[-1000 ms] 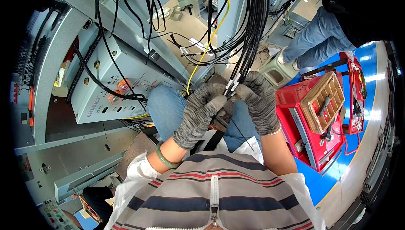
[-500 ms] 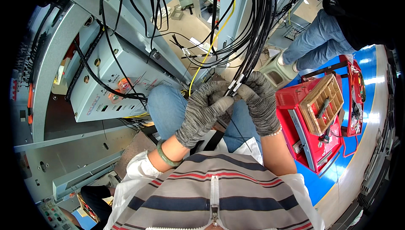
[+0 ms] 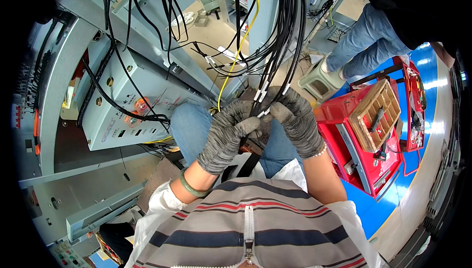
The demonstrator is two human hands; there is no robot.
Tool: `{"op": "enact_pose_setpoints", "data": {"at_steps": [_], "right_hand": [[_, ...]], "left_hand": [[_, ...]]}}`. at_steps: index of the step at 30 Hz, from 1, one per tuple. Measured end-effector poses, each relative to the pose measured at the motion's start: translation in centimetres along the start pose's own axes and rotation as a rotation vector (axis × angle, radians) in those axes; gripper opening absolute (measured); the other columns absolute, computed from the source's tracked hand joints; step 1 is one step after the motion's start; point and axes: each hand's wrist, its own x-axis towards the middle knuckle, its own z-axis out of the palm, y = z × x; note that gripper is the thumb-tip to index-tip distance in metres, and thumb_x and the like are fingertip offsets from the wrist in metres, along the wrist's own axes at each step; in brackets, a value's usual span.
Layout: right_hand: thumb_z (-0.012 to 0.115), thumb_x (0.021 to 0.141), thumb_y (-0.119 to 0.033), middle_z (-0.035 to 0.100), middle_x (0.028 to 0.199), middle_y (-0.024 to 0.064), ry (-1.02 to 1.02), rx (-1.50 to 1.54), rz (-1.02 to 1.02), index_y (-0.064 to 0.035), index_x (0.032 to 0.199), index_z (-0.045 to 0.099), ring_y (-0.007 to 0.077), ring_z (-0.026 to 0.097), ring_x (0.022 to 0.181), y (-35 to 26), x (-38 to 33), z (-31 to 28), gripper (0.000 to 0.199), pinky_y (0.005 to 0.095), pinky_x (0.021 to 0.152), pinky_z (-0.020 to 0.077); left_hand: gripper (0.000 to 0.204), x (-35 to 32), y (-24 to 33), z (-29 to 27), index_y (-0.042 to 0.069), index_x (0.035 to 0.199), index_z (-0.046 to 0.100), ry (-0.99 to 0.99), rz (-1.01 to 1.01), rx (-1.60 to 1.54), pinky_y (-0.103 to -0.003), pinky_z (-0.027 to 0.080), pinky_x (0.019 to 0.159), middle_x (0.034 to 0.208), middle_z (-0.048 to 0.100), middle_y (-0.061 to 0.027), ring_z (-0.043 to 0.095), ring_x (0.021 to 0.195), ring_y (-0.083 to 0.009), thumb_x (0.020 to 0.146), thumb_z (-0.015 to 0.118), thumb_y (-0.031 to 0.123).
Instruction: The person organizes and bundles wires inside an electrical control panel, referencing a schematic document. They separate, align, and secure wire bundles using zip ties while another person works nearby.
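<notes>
Both my hands wear grey knitted gloves and meet in front of my lap. A bundle of black wires (image 3: 282,37) hangs from above and runs down between them. My left hand (image 3: 231,131) is closed around the lower ends, its thumb pressed on them. My right hand (image 3: 294,120) pinches wires at the other side of the bundle, thumb toward the left thumb. White marker sleeves (image 3: 261,94) sit on several wires just above my fingers. The wire tips are mostly hidden by the gloves. A yellow wire (image 3: 239,54) hangs left of the bundle.
A grey metal box (image 3: 142,101) with cables across it stands left inside the steel frame. On the right, a wooden compartment tray (image 3: 361,125) lies on a red tool cabinet (image 3: 334,115). Beyond it a person in jeans (image 3: 364,42) stands by a pale plastic stool (image 3: 319,84).
The bundle and my hands have shifted slightly left. The marker sleeves, close together before, are now spread apart, and the wires fan out more between my hands.
</notes>
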Motion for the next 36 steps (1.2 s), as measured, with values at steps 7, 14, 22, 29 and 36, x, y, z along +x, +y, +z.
{"op": "enact_pose_setpoints", "data": {"at_steps": [7, 14, 22, 29, 36], "right_hand": [[0.059, 0.082, -0.008, 0.063, 0.082, 0.0028, -0.050, 0.218, 0.132, -0.0008, 0.094, 0.061, 0.0082, 0.058, 0.075, 0.2, -0.7, -0.4, 0.013, 0.0225, 0.067, 0.0485], [0.062, 0.082, -0.010, 0.061, 0.077, 0.0032, -0.015, 0.049, 0.046, -0.0010, 0.089, 0.060, 0.0098, 0.057, 0.071, 0.8, -0.3, -0.4, 0.011, 0.0236, 0.063, 0.0470], [0.060, 0.086, -0.019, 0.058, 0.077, 0.0033, 0.063, 0.262, 0.090, -0.0026, 0.089, 0.053, 0.0102, 0.056, 0.069, 1.9, -0.9, 0.6, 0.018, 0.0234, 0.062, 0.0465], [0.059, 0.086, -0.017, 0.058, 0.078, 0.0038, 0.011, 0.131, 0.072, -0.0020, 0.093, 0.054, 0.0099, 0.055, 0.069, 0.7, -0.9, 0.4, 0.017, 0.0238, 0.064, 0.0463], [0.061, 0.083, -0.015, 0.056, 0.076, 0.0060, -0.055, -0.048, 0.026, 0.0010, 0.087, 0.055, 0.0123, 0.054, 0.067, 1.1, -0.7, 0.5, 0.017, 0.0264, 0.064, 0.0452]], "left_hand": [[0.025, 0.3, 0.0, -0.4, 0.002, 0.098, 0.057, -0.033, -0.117, -0.222, -0.022, 0.047, 0.055, 0.075, 0.060, -0.0057, 0.058, 0.061, -0.0130, 0.078, 0.066, 0.014], [0.025, 0.2, 0.3, -0.1, 0.002, 0.098, 0.056, -0.032, -0.097, -0.002, -0.021, 0.044, 0.052, 0.072, 0.058, -0.0038, 0.054, 0.057, -0.0105, 0.076, 0.065, 0.009], [0.023, 0.3, 0.8, -0.2, 0.004, 0.097, 0.058, -0.029, -0.093, -0.062, -0.019, 0.042, 0.053, 0.077, 0.057, 0.0000, 0.050, 0.058, -0.0063, 0.075, 0.063, 0.004], [0.022, 0.5, 0.9, -0.5, 0.004, 0.096, 0.059, -0.030, -0.066, 0.000, -0.018, 0.043, 0.052, 0.073, 0.058, -0.0004, 0.052, 0.057, -0.0068, 0.075, 0.065, 0.005], [0.023, 0.7, 0.1, -0.9, 0.003, 0.096, 0.058, -0.088, 0.002, -0.043, -0.019, 0.042, 0.052, 0.074, 0.059, -0.0021, 0.052, 0.058, -0.0071, 0.077, 0.067, 0.014]]}}
